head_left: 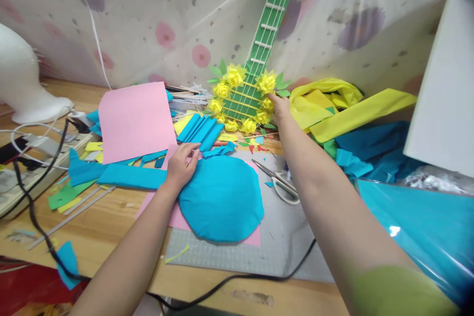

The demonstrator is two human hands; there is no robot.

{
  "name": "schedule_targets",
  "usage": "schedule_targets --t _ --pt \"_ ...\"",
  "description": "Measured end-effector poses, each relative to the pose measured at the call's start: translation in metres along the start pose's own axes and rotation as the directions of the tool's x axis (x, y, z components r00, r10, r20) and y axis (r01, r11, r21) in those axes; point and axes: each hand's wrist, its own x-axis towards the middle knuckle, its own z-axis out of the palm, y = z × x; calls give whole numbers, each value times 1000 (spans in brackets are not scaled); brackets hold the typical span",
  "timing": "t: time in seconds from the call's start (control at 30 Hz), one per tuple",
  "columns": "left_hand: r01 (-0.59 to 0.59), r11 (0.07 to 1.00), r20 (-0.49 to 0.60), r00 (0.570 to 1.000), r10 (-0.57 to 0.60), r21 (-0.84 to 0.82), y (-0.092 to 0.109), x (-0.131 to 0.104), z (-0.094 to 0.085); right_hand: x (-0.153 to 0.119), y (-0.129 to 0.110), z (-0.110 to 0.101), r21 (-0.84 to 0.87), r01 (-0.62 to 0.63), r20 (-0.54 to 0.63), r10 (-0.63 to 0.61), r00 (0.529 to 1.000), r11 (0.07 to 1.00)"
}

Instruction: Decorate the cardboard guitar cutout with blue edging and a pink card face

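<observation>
A blue paper-covered guitar shape (222,200), with a rounded body and a straight neck (133,177) pointing left, lies flat on pink paper. My left hand (182,165) rests where its neck meets the body, fingers stretched out and holding nothing. Behind it stands a green paper guitar (255,54), tilted against the curtain, with white strings and yellow paper flowers (236,75) around its body. At that guitar's right edge, my right hand (280,107) grips beside the flowers; some fingertips are hidden there.
Scissors (279,182) lie on the grey cutting mat (296,237). Pink paper (137,121), folded blue crepe paper (200,131) and yellow crepe paper (363,113) surround the work. A power strip (48,168), black cable (225,284) and white foam head (22,74) are nearby.
</observation>
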Motion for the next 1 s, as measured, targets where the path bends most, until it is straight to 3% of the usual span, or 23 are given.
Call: schedule_targets --t 0.17,0.27,0.33,0.4,0.5,0.6,0.67,0.8,1.0 --pt "1 1000 -19 1000 -1 12 1 0 -1 -12 -2 -3 15 39 -61 -38 997 999" --pt "-22 999 -26 999 22 25 5 -1 -5 -34 -11 -14 -106 -18 -152 2 988 994" --pt "-47 998 -12 999 47 32 11 -2 -7 -62 -17 -27 -233 -17 -150 -18 989 972" --pt "-53 997 40 998 51 51 16 -4 -9 -101 -21 -42 -356 76 1 -81 997 932" --pt "23 990 153 987 -44 138 17 -5 -8 -171 -21 -60 -458 193 284 -63 957 868" --pt "92 967 251 956 -152 237 10 -4 -5 -228 -14 -69 -495 254 374 -60 925 831" --pt "48 967 329 935 -131 249 3 -2 -3 -250 -8 -70 -470 269 433 -46 900 840" --pt "-57 977 453 890 -43 204 -5 4 -1 -260 0 -67 -469 284 457 -46 888 836" --pt "-164 946 600 799 -39 280 -8 23 6 -261 1 -67 -522 339 468 -69 881 783"
